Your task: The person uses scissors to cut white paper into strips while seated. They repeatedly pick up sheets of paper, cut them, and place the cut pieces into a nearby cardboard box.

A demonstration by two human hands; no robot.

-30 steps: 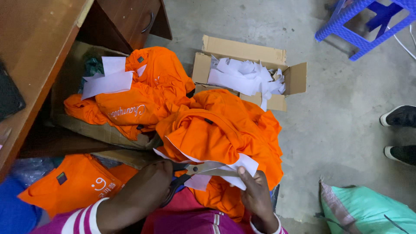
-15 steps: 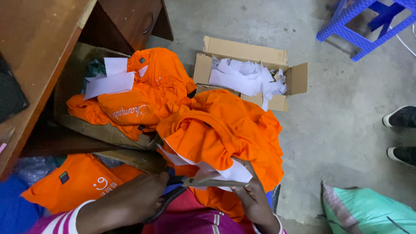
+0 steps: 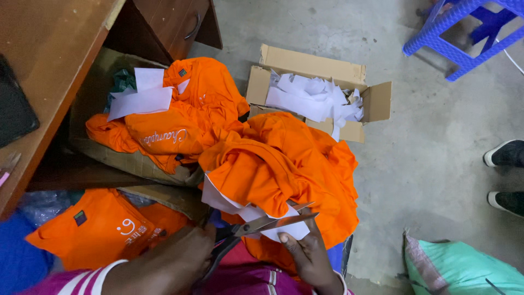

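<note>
At the upper left of the frame a brown wooden tabletop (image 3: 49,60) runs along the edge, with a dark flat object (image 3: 13,106) lying on it. Below it, at the lower left, a folded orange shirt (image 3: 95,226) with white print lies flat.

Along the bottom edge, left of centre, the left hand (image 3: 183,257) comes in from a pink sleeve with white stripes (image 3: 82,278). Its forearm slants up and to the right, and its grip is closed around the dark handles of a pair of scissors (image 3: 262,223). The silver blades point right and stand slightly parted over a sheet of white paper (image 3: 245,213).

Just right of it, at bottom centre, the right hand (image 3: 308,257) rises from the lower edge with the fingers pointing up; its grip pinches the lower edge of the white paper, thumb on top, right under the blades.

The paper is tucked beneath a bunched orange garment (image 3: 273,169) in the middle of the frame. Above and left, more orange shirts (image 3: 185,120) with white sheets on top fill a worn cardboard box (image 3: 93,93).

At upper centre an open cardboard box (image 3: 314,65) holds white paper scraps (image 3: 314,98). On the concrete floor (image 3: 426,136) to the right are a blue plastic stool (image 3: 464,33) at the top, two dark shoes (image 3: 505,175) at the right edge, and a teal bag (image 3: 464,267) in the lower right corner.
</note>
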